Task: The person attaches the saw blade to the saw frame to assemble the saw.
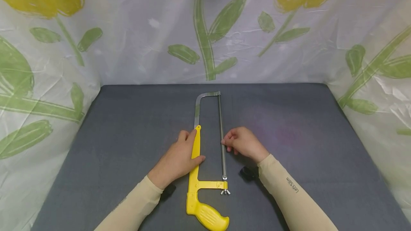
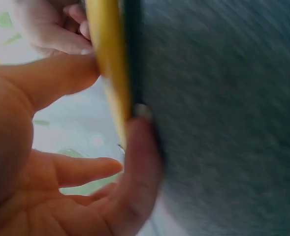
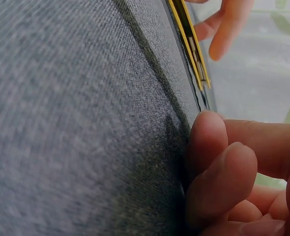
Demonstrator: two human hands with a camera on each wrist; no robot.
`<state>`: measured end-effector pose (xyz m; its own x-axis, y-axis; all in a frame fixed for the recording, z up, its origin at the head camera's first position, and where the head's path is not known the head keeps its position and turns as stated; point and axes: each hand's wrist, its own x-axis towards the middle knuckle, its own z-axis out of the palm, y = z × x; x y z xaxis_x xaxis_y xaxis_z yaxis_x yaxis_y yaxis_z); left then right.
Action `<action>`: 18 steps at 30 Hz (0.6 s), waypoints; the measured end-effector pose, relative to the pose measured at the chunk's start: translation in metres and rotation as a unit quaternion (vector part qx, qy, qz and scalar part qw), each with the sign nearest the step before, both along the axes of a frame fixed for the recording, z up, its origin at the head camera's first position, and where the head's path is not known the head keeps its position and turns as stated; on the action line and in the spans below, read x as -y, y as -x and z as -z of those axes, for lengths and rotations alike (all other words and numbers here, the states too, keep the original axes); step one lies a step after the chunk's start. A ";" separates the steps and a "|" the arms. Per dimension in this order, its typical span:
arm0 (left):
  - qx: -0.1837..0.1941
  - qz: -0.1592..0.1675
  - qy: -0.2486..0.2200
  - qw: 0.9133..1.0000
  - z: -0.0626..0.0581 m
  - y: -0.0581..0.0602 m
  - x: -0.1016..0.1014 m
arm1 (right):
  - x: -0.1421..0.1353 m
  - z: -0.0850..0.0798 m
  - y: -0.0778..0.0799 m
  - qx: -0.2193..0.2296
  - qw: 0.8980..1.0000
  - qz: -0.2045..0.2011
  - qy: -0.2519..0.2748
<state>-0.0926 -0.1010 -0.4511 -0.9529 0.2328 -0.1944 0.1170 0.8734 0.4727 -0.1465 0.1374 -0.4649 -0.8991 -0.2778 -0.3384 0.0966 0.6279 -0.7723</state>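
Observation:
A hacksaw (image 1: 194,175) with a yellow handle and a silver front arm lies on the grey cloth, its handle toward me. My left hand (image 1: 174,158) holds the yellow frame bar (image 2: 107,39), thumb across one side and a finger along the other. At the right, my right hand (image 1: 245,143) pinches the thin metal blade (image 1: 221,120) around its middle between thumb and forefinger. In the right wrist view the fingertips (image 3: 209,132) hide the blade where they meet it. A wing nut (image 1: 226,192) sits at the blade's near end.
The grey cloth-covered table (image 1: 135,106) spreads around the saw. Behind it and at both sides hangs a white curtain (image 1: 135,45) printed with yellow flowers. A black wrist device (image 1: 248,173) sits below my right wrist.

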 end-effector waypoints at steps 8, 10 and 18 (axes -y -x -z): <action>0.034 -0.006 0.002 0.999 -0.004 -0.007 -0.006 | 0.000 -0.002 -0.002 -0.008 1.000 -0.006 -0.025; 0.033 -0.009 0.002 0.999 -0.004 -0.008 -0.007 | 0.000 -0.002 -0.003 -0.008 1.000 -0.006 -0.029; 0.036 -0.010 -0.001 0.999 -0.004 -0.008 -0.007 | 0.003 -0.005 -0.005 -0.009 0.999 0.003 -0.047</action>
